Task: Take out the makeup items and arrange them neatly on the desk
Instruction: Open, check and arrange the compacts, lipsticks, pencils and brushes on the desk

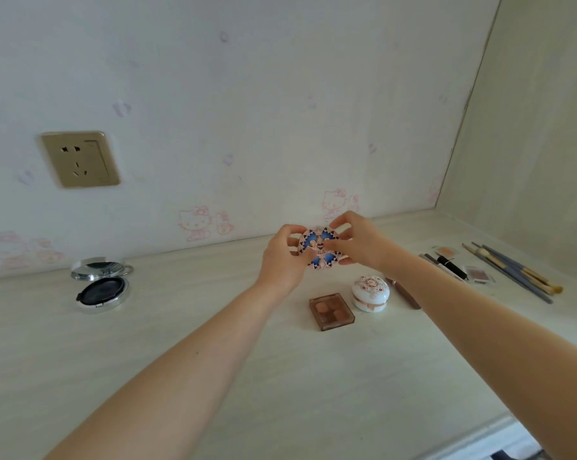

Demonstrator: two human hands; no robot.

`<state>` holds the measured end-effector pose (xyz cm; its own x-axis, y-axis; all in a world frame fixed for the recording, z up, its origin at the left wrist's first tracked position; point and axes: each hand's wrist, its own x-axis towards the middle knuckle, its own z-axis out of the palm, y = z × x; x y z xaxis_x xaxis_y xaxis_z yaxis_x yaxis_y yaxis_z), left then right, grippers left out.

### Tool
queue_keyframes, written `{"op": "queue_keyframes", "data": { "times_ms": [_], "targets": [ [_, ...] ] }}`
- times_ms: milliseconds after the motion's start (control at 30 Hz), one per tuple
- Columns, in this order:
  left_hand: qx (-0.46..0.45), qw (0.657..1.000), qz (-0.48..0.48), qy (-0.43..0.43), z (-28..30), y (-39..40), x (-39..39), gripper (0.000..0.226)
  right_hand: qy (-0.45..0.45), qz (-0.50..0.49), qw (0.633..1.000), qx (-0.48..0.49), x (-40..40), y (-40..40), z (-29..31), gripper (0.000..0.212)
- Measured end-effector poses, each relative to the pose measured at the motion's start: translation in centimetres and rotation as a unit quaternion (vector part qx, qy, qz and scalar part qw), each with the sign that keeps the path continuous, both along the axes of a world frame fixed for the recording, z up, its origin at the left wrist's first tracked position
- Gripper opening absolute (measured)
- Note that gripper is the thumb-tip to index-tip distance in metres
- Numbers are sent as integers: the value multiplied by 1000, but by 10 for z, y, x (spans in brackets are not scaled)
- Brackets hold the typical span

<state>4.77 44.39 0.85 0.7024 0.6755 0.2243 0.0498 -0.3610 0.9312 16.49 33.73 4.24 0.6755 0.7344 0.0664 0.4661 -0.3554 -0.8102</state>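
Pale tabletop runs back to a wall w/ faded cartoon-cat wallpaper and a gold socket plate up left. Both hands are raised just above the surface, near the back edge. Left hand and right hand share one grip on a butterfly-shaped compact, blue wings w/ pink trim: fingers of each hand curl round opposite sides, thumbs toward the front. Compact is off the tabletop, lid looks closed, tho hinge side can't be made out.

Below the grip, nearer the person: a brown eyeshadow palette and, just beside it on the right, a white round cushion case. Right of the grip, past the right forearm: pens/liners, two small single-shade pans, then a row of brushes, already laid roughly parallel. Far left of the grip, well apart from the rest: an open silver mirror compact.

Step in hand, as I read it: placing (or inspecting) the butterfly compact; most items are out already. Next move prob. calls for lowering it flat into the bare spot behind the palette and cushion, squared w/ them, then letting go w/o nudging neighbours. The silver compact likely needs closing and bringing over after.
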Motion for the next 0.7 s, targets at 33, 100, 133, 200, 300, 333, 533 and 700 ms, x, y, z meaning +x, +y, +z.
{"op": "queue_keyframes", "data": {
  "times_ms": [33, 100, 133, 200, 300, 333, 533, 700],
  "targets": [
    [-6, 1000, -2, 0, 2, 3, -9, 35, 10, 15, 1000, 2, -7, 1, 3, 34],
    [-26, 1000, -3, -3, 5, 9, -28, 39, 22, 37, 999, -5, -24, 5, 7, 36],
    [-37, 999, -3, -6, 7, 11, -38, 41, 31, 43, 999, -7, -33, 7, 8, 37],
    [-56, 998, -6, -14, 9, 15, -61, 42, 57, 53, 997, -5, -51, 13, 9, 37],
    [-75, 997, -5, -22, 9, 22, -96, 43, 91, 75, 993, -4, -79, 22, 7, 37],
    [-79, 997, -1, -21, 8, 24, -108, 43, 99, 83, 992, -6, -87, 25, 6, 35],
    [-113, 994, -8, -11, 1, 34, -171, 35, 141, 124, 982, -12, -138, 36, -6, 26],
    [-119, 992, -22, 23, -1, 33, -218, 52, 203, 143, 968, -26, -174, 46, -18, 26]
  ]
}}
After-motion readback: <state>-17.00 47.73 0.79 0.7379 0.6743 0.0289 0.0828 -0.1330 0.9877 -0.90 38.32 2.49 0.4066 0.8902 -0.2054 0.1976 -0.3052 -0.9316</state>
